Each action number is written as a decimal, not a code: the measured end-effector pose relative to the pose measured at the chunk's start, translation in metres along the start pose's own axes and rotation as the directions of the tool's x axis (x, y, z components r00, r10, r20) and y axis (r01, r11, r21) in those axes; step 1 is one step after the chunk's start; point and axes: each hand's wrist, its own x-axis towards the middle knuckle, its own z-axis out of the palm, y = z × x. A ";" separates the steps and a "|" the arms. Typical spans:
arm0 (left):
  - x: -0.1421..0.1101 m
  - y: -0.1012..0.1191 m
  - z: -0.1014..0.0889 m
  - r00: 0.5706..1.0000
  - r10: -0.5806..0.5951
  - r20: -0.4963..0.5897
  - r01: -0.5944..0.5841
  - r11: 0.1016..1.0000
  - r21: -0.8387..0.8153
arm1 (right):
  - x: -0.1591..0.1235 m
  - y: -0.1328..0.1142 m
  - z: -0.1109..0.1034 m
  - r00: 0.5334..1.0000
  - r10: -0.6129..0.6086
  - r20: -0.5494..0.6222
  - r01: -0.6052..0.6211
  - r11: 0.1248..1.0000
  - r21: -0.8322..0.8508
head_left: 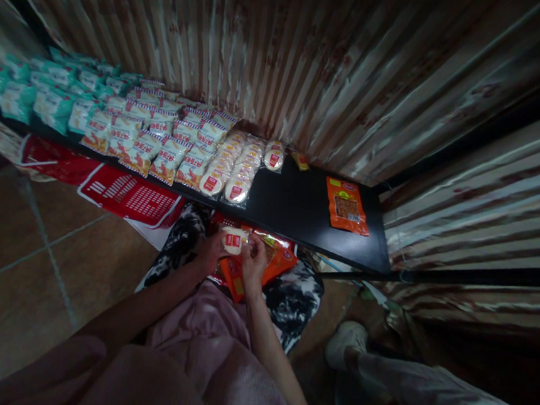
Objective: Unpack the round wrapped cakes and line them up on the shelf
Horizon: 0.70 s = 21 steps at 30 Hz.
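Note:
Over my lap I hold a round white packaged snack (233, 241) with a red label, in a clear wrapper. My left hand (209, 252) is closed on its left side. The fingers of my right hand (254, 259) pinch the wrapper at its right edge. Beneath my hands, orange snack packets (280, 264) lie on my lap in a red basket that is largely covered. Just ahead, similar round snacks (237, 190) stand in two rows on a black shelf (281, 207), with a separate round snack (274, 157) beside them.
White-and-orange snack bags (144, 152) and teal bags (54, 108) fill the shelf's left part. Toward its right end lie an orange packet (346, 206) and a small yellow packet (301, 161). Red baskets (131, 195) are below. Another person's shoe (346, 343) is at my right. A curtain (273, 58) hangs behind.

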 end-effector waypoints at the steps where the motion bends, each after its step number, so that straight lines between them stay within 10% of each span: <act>1: 0.000 0.001 0.000 1.000 0.009 -0.005 -0.009 1.000 0.003 | -0.001 -0.001 0.000 1.000 0.002 0.007 -0.002 1.000 0.009; 12: -0.001 0.000 -0.003 1.000 0.015 -0.018 -0.013 0.996 0.090 | 0.001 -0.002 -0.004 0.987 0.153 -0.054 -0.131 0.947 0.294; 21: 0.006 -0.009 -0.013 0.974 0.014 0.226 -0.034 0.996 0.084 | 0.003 -0.021 -0.004 0.984 0.175 0.014 -0.165 0.897 0.409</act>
